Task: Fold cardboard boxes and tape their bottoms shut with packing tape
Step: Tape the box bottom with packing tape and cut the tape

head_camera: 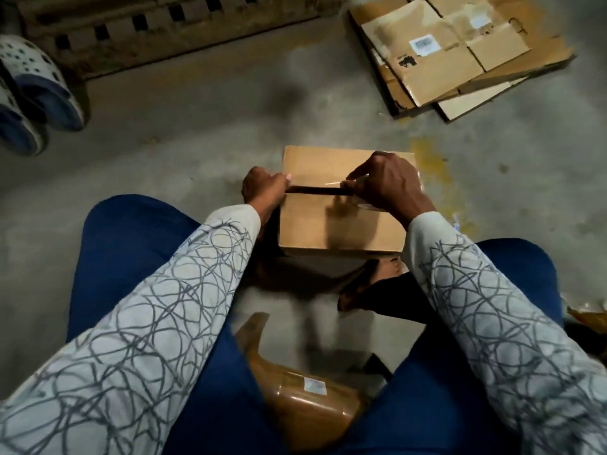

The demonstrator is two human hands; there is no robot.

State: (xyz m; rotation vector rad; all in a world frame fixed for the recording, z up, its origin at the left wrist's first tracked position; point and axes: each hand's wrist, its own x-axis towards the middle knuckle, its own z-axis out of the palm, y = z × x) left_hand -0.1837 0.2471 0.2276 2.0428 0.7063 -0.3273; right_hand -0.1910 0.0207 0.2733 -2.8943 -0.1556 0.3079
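Note:
A brown cardboard box point(322, 221) stands on the concrete floor between my knees, its two flaps folded down with a dark gap along the seam. My left hand point(262, 192) grips the box's left edge at the seam, thumb on top. My right hand point(387, 188) is curled over a roll of clear packing tape point(359, 200) on the right half of the seam, and a shiny strip of tape runs from it toward the left hand. Most of the roll is hidden under the fingers.
Flattened cardboard boxes point(456, 54) lie stacked on the floor at the far right. Another brown box with a label point(302, 405) lies tilted near my lap. Blue and white clogs point(36, 90) stand at the far left beside a wooden pallet point(157, 31).

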